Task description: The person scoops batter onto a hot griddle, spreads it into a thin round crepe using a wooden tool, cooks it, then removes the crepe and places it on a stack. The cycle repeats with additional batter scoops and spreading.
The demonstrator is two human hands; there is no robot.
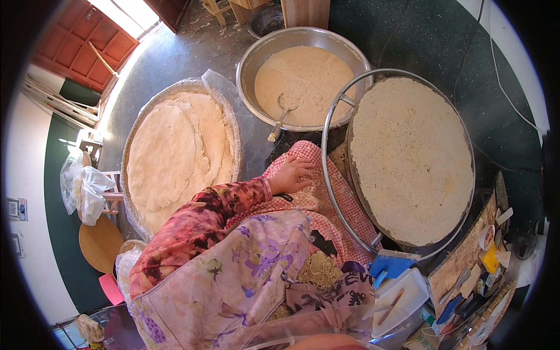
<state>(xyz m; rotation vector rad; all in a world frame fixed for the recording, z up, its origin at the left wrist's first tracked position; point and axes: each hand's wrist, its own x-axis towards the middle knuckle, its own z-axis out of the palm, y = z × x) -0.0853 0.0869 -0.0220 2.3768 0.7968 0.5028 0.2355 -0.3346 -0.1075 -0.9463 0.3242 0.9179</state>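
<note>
My left hand [291, 175] lies flat on my knee, over pink checkered cloth [350, 198], fingers stretched out and holding nothing. My right hand does not show. Just right of the knee is a round griddle [411, 163] covered with a thin, pale layer of batter, with a metal ring [328, 151] around it. Beyond the knee, a big metal basin [245, 76] contains beige batter [315, 67]. A ladle [280, 119] leans in it, its bowl in the batter. Left of my arm, a wide round basket lined with plastic [129, 137] holds stacked thin flatbreads [169, 151].
At lower right, a blue scraper [392, 265] lies by a white plastic tray [402, 300] holding a stick. Several small tools and a yellow piece [490, 259] clutter the board beside it. A round wooden stool [100, 244] and white plastic bags [93, 192] are at left.
</note>
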